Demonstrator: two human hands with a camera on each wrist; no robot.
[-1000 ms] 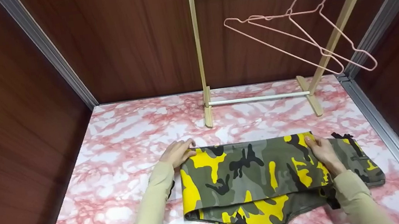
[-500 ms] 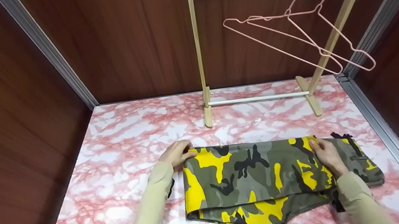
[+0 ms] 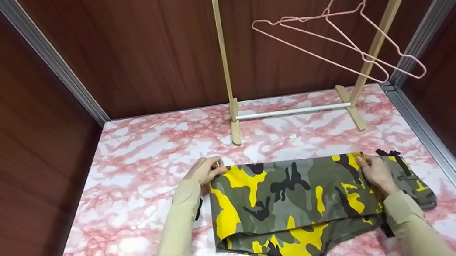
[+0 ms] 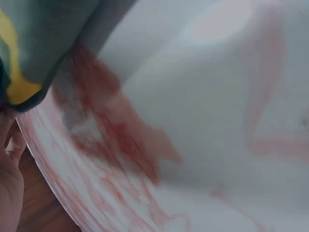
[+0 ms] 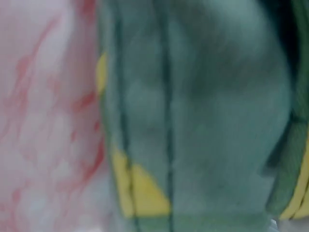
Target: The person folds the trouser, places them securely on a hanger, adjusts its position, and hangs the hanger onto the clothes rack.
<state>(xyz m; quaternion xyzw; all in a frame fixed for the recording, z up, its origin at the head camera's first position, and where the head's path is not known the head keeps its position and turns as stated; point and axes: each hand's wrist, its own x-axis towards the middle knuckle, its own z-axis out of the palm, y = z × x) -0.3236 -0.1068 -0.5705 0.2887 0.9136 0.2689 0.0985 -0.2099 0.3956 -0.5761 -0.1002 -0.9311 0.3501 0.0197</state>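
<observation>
Around you stand three dark reddish-brown wood-grain panels [image 3: 146, 46], at the left, back and right of the head view, with grey metal strips [image 3: 57, 66] at their corners. Your work lies on one tabletop [image 3: 131, 193], white with pink-red marbling, which spreads from the middle of the frame to its bottom edge. One clothes rack [image 3: 223, 49], wood posts with two white rods, stands at upper right, and two pink hangers [image 3: 318, 55] hang from its top rod. One camouflage garment [image 3: 295, 207], yellow, green, grey and black, lies folded at lower centre, with a further camouflage section [image 3: 415, 198] sticking out at lower right past your grip. You have two hands on it, both in beige sleeves [image 3: 177, 231]. Your left hand [image 3: 202, 171] pinches its upper left corner, the fingers bent and close to the thumb. Your right hand [image 3: 378, 174] grips its upper right edge, thumb flat on top; the other fingers are largely hidden, so how far they are spread you cannot tell. The right wrist view gives you blurred cloth with two dark seams [image 5: 166, 111]
</observation>
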